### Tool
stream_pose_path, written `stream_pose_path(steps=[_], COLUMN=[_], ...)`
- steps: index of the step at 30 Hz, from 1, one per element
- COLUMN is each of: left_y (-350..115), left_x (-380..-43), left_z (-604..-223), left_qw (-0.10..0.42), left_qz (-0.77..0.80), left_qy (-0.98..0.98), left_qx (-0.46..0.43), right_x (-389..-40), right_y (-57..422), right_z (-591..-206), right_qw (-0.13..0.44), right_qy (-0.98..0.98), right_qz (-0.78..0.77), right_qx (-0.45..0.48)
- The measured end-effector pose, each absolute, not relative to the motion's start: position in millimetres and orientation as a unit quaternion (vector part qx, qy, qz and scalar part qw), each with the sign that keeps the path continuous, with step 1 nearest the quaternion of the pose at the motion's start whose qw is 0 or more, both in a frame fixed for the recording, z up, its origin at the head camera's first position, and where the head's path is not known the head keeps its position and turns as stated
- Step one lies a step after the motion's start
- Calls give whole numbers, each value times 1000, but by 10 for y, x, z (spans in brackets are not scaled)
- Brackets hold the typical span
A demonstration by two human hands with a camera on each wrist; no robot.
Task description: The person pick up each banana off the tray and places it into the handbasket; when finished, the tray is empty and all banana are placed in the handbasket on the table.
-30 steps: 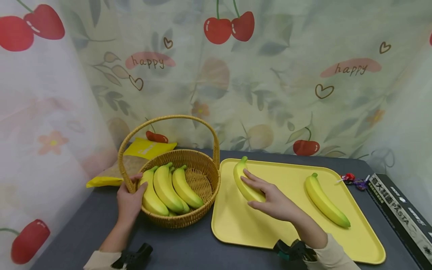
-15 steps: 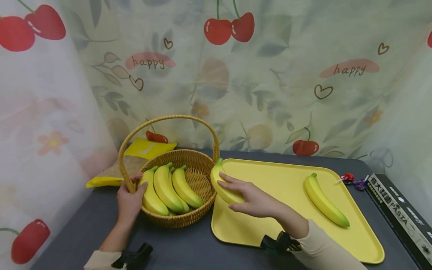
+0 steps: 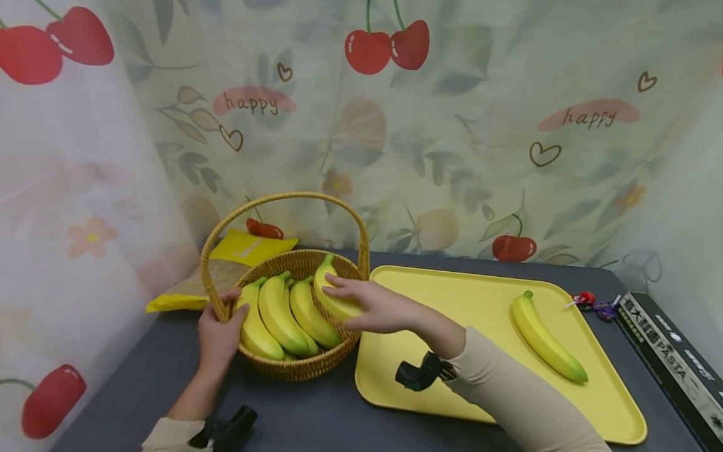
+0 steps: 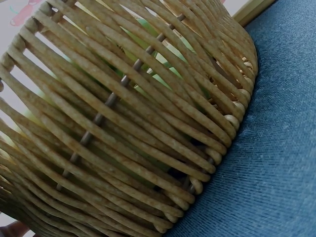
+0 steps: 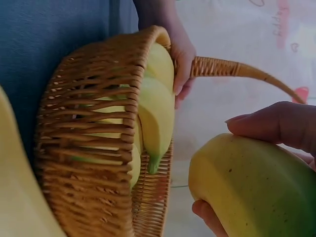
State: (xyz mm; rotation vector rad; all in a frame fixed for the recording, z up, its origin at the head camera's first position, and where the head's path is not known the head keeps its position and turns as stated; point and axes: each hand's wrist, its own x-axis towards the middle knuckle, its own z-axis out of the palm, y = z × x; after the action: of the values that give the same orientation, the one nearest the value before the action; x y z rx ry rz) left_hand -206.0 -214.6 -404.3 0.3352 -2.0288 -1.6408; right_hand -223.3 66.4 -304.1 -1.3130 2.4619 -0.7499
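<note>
A banana [image 3: 334, 300] is gripped between the thumb and fingers of my right hand [image 3: 380, 306], over the right side of the wicker basket [image 3: 294, 371]. The right wrist view shows that banana [image 5: 252, 182] large, beside the basket's rim. Several yellow bananas [image 3: 278, 317] lie in the basket's left and middle part, stems pointing back. My left hand [image 3: 219, 336] grips the basket's left rim at the foot of its arched handle [image 3: 285, 196]. Woven basket wall [image 4: 123, 113] fills most of the left wrist view. One more banana [image 3: 546, 339] lies on the right part of the yellow tray [image 3: 429, 383].
Behind the basket, at the left, lies a yellow and brown packet [image 3: 226, 270]. Small wrapped candies [image 3: 595, 306] and a black pasta box [image 3: 672, 358] sit right of the tray. A printed curtain [image 3: 452, 138] hangs along the back of the dark table [image 3: 305, 414].
My right hand has carried the banana leftward, from above the tray to over the basket's right side. The left hand has stayed on the basket rim.
</note>
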Motion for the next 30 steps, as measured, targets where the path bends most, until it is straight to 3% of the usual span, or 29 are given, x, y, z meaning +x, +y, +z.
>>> stream_pose_path(steps=[14,30], left_y=[-2159,-2156], left_x=[-2073,-2078], left_z=[-4063,-4062], left_qw=[255,262], left_qz=[-610,-608], left_qy=[-741,-740], left_qx=[119,118], right_x=[-2747,-2843], right_y=[100,-198], right_z=[-3131,-3312], right_qw=[193,263], right_qy=[864,860], right_qz=[-253,-319], right_qx=[-390,-300])
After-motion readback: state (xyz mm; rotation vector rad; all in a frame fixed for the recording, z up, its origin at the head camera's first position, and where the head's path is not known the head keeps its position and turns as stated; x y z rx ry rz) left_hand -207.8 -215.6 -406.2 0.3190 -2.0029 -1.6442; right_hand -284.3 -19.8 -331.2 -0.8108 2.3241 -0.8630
